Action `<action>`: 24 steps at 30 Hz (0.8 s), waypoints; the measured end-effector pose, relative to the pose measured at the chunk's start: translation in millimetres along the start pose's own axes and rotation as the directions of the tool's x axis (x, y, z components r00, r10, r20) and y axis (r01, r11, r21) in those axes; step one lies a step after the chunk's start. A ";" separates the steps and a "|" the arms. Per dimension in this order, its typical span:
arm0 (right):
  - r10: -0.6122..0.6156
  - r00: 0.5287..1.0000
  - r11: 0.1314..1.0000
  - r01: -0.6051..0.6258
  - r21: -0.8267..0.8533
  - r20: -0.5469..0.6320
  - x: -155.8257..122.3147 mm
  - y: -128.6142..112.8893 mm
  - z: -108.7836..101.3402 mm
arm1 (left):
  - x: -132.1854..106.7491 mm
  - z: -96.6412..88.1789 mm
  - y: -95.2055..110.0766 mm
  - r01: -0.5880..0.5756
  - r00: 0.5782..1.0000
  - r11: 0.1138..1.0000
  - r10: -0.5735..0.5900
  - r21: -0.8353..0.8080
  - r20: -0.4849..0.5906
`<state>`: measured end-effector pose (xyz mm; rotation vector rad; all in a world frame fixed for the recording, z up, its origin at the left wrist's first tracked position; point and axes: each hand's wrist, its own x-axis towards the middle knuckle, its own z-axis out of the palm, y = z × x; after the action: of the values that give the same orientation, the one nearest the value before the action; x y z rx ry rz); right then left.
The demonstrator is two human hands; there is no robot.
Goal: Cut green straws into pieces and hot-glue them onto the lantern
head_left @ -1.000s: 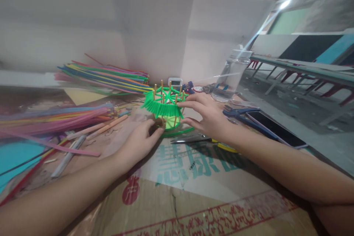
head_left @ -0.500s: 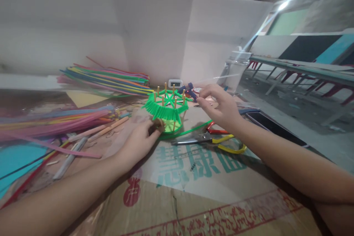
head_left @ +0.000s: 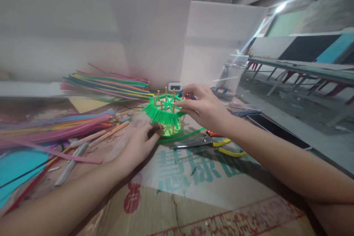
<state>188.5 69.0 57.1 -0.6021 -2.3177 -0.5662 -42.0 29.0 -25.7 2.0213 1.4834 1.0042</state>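
A small green straw basket [head_left: 165,113] with upright wooden sticks stands on the cardboard sheet [head_left: 193,191]. My left hand [head_left: 138,143] rests on the cardboard with its fingertips pinched on the basket's lower left edge. My right hand [head_left: 203,107] reaches over from the right, thumb and fingers pinched at the basket's upper right rim. A loose green straw [head_left: 182,136] trails from the basket's base toward the right.
Bundles of coloured straws [head_left: 107,83] lie at the back left, with more coloured straws [head_left: 55,125] at the left. Pliers with yellow handles [head_left: 215,143] lie right of the basket. A phone [head_left: 276,129], a clear jar [head_left: 231,75] and a white timer [head_left: 175,87] are beyond.
My right hand left the basket's side, lifted toward the items behind it, then came back down onto the basket's upper right rim. The left hand stayed at the lower edge.
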 end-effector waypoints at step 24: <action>0.311 0.948 0.889 -0.316 0.332 0.070 -6.9 1.4 -33.3 | -0.1 -1.8 4.6 -0.010 1.000 1.000 0.010 0.014 -0.003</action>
<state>210.3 50.4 75.4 -0.7911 -2.1966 -0.0061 -40.5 27.4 -21.3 2.0398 1.4868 1.0036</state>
